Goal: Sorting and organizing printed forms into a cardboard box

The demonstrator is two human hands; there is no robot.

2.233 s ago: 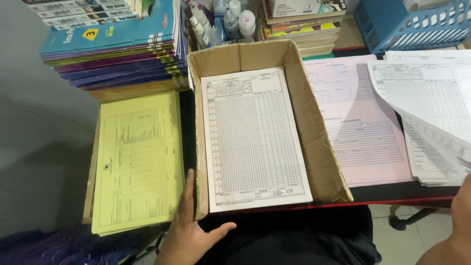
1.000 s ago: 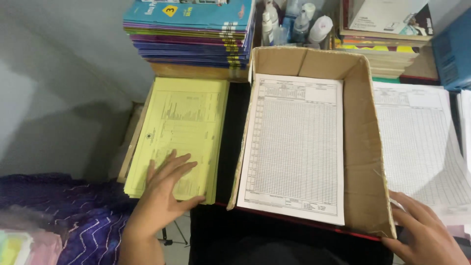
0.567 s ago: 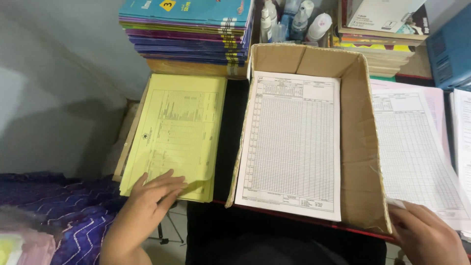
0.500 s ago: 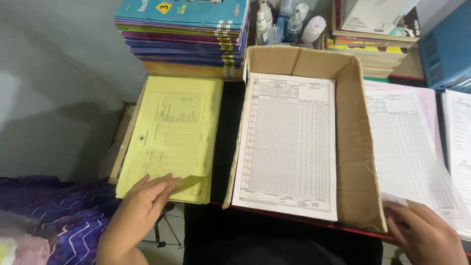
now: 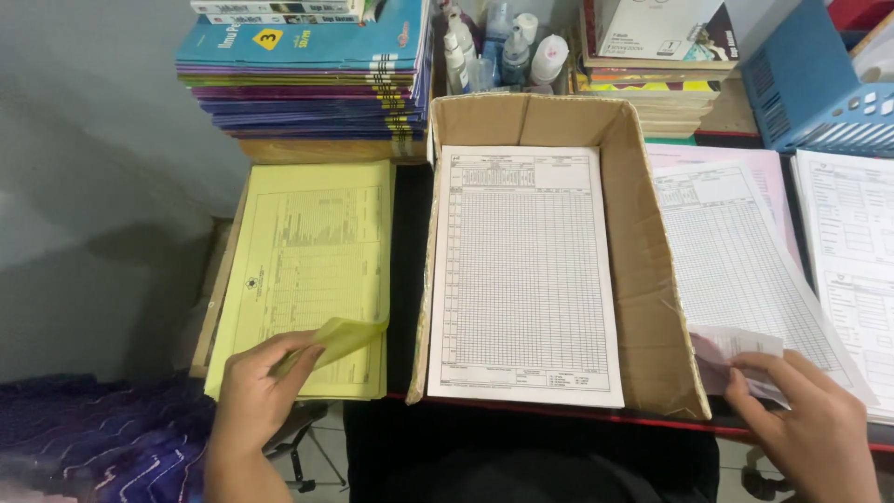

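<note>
Your left hand [image 5: 256,391] is pinching the curled near corner of the top yellow form [image 5: 340,337] off the yellow stack [image 5: 307,261] beside the cardboard box [image 5: 652,279], while your right hand [image 5: 805,424] is gripping the white sheet's corner [image 5: 740,349].

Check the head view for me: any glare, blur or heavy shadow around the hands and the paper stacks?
Head view: even light, no glare on the yellow forms or the white sheet in the cardboard box; left hand and right hand fairly sharp; soft shadow on the grey wall; the purple cloth is dim.
</note>
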